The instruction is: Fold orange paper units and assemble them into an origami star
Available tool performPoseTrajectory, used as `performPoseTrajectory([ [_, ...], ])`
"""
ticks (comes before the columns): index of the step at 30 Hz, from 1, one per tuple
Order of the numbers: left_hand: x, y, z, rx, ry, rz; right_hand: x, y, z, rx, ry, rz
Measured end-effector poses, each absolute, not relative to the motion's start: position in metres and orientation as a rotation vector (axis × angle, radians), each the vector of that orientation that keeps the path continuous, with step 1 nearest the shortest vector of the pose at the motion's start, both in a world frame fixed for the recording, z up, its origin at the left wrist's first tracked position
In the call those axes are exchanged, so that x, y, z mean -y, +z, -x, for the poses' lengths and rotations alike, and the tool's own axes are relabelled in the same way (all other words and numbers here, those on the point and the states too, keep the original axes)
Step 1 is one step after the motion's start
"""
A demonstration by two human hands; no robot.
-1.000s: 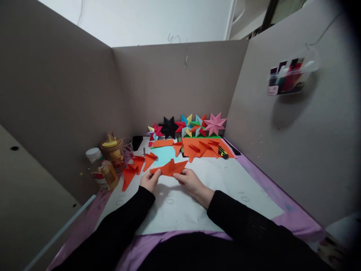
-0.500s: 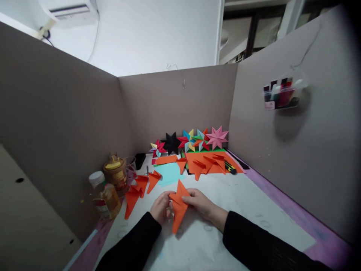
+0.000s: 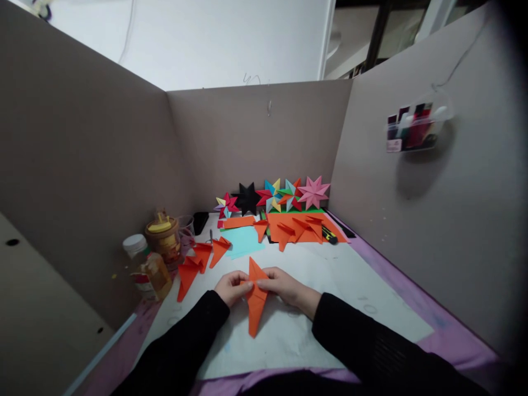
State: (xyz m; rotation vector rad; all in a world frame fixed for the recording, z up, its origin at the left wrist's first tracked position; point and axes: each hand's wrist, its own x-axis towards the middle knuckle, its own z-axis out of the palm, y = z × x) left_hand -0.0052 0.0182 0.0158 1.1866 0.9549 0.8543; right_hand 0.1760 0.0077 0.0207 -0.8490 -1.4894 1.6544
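An orange folded paper piece [image 3: 256, 301] is held between my two hands above the white sheet, its long narrow end pointing toward me. My left hand [image 3: 233, 287] pinches its left side, thumb on top. On the right side, my right hand [image 3: 284, 285] grips it with the thumb on top and the fingers behind. Similar orange folded pieces [image 3: 220, 250] lie on the left part of the sheet. More of them [image 3: 284, 235] rest at the back on flat orange paper [image 3: 276, 221]. Light blue paper [image 3: 243, 242] lies between these groups.
Several folded paper stars [image 3: 314, 192] lean on the back panel. A bottle [image 3: 150, 275], a brown jar with a yellow top [image 3: 164, 236] and a clear cup [image 3: 186, 226] stand at the left. A yellow-black cutter [image 3: 329, 235] lies back right; a container [image 3: 412, 129] hangs on the right panel.
The left thumb is now on top of the orange piece, which has turned more upright in view. The camera view has tilted down a little.
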Motion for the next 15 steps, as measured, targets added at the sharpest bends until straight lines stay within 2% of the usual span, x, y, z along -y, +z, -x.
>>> performPoseTrajectory([
  [7,-0.0194,0.0148,0.005,-1.016,0.896,-1.219,-0.0116,0.0198,-0.1762,1.363,1.506,0.908],
  [15,-0.0139,0.0227,0.0029,-1.11,1.137,-1.385,-0.0116,0.0215,-0.1774,1.39,1.399,0.921],
])
